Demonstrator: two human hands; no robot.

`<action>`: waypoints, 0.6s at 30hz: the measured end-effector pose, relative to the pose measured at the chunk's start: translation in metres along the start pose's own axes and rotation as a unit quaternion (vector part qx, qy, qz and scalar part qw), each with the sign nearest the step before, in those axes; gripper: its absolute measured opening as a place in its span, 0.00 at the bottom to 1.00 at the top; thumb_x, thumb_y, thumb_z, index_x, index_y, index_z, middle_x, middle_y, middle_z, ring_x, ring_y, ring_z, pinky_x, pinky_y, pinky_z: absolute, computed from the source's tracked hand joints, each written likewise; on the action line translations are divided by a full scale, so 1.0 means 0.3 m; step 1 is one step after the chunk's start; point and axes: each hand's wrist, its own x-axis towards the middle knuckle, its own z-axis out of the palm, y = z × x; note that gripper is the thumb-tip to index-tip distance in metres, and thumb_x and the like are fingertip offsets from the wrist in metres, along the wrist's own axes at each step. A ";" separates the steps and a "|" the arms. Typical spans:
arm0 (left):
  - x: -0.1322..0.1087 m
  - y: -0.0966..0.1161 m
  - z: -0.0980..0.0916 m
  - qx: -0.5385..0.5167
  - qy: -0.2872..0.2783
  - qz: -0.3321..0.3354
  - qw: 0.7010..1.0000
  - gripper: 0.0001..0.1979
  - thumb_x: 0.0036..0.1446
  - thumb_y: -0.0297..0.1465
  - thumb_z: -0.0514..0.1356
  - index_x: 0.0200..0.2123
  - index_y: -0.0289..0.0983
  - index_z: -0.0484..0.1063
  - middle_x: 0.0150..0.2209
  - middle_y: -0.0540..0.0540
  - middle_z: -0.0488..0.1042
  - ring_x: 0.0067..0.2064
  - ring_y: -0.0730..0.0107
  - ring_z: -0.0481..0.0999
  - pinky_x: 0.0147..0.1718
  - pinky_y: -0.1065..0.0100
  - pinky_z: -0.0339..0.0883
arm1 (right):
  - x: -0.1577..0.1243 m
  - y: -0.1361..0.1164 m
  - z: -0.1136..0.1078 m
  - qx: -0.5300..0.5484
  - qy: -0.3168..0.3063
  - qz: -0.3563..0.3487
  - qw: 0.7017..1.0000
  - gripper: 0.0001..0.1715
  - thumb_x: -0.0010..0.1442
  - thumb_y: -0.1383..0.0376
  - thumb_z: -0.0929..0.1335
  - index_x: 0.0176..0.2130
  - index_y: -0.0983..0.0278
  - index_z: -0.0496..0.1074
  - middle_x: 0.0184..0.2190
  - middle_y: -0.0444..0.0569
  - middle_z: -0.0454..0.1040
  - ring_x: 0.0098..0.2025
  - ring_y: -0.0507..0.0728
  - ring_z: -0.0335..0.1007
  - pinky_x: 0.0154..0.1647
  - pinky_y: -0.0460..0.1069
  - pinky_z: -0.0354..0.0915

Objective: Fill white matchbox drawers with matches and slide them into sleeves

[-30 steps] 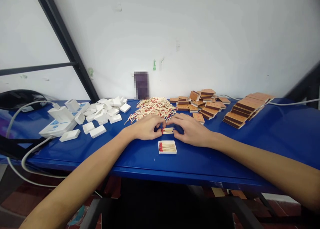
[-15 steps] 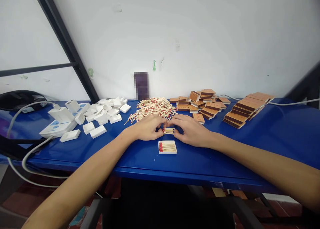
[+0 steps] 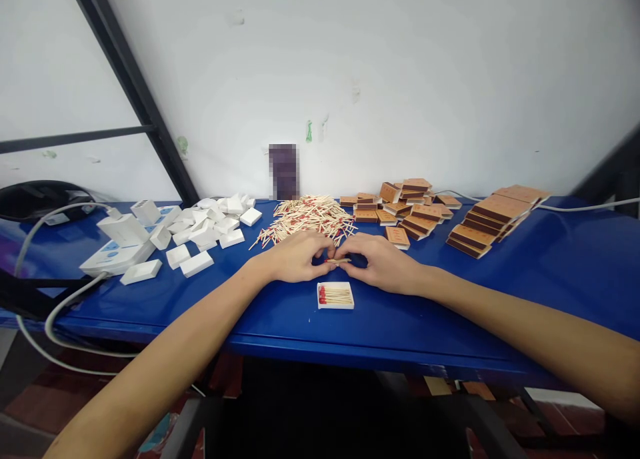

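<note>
Between my two hands is a small bunch of matches (image 3: 339,261), partly covered by my fingers. My left hand (image 3: 300,255) pinches its left side, and my right hand (image 3: 383,262) pinches its right side; both thumbs are close together. Just in front of them lies a white matchbox tray (image 3: 345,306) with red-headed matches (image 3: 336,293) in it, heads to the left. Behind my hands rises a big loose heap of matches (image 3: 315,215).
Many white trays (image 3: 197,264) lie in a pile at the left, beside a white power strip (image 3: 113,255) with cables. Brown matchbox sleeves (image 3: 417,222) are heaped at the back right, and more stand in a leaning row (image 3: 493,219). The blue table's front edge (image 3: 320,352) runs below.
My thumbs have come closer together around the matches. The bunch now shows as a thin strip, where more of it was visible before. The filled tray has stayed in place.
</note>
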 end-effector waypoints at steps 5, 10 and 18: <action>0.002 0.011 -0.001 0.004 -0.002 0.007 1.000 0.07 0.60 0.32 0.57 0.30 0.36 0.65 0.28 0.50 0.69 0.31 0.70 0.66 0.32 0.68 0.57 | 0.004 0.002 0.004 0.019 0.012 -0.005 1.000 0.07 0.60 0.70 0.67 0.39 0.63 0.75 0.36 0.48 0.79 0.37 0.55 0.74 0.39 0.49 0.66; 0.004 0.030 -0.007 0.052 -0.049 -0.001 0.997 0.08 0.64 0.32 0.53 0.33 0.35 0.66 0.31 0.46 0.72 0.32 0.68 0.69 0.32 0.67 0.59 | 0.004 -0.006 0.004 0.018 0.026 -0.004 0.999 0.07 0.59 0.71 0.67 0.37 0.63 0.76 0.33 0.47 0.80 0.35 0.54 0.75 0.37 0.48 0.66; 0.009 0.059 -0.014 0.125 -0.095 -0.021 0.987 0.10 0.66 0.32 0.50 0.40 0.34 0.68 0.37 0.41 0.75 0.37 0.63 0.75 0.37 0.64 0.64 | 0.002 -0.005 -0.001 -0.043 0.021 -0.021 0.999 0.07 0.60 0.70 0.68 0.37 0.63 0.77 0.32 0.47 0.81 0.36 0.57 0.75 0.45 0.52 0.65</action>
